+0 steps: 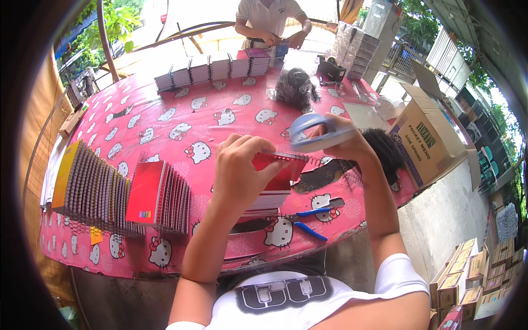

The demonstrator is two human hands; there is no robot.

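My left hand (239,165) is closed on a small red notebook (291,164), held tilted above a stack of red-covered notebooks (268,199). Fingers of my right hand (350,144) wrap round a blue-grey hand tool with a loop handle (316,135); motion blurs it, so its exact kind does not show. The tool is raised just right of the notebook's edge. A thin dark wire coil (314,160) runs out from that edge beneath the tool. Blue-handled pliers (312,212) lie on the table near its front edge, their handles spread.
Spiral notebooks stand in rows (99,187) at left, a red one (146,192) in front. More notebook stacks (220,67) line the far side. Black coils (382,151) lie beside an open cardboard box (426,132). Across the pink table (165,115) a person (272,25) handles something.
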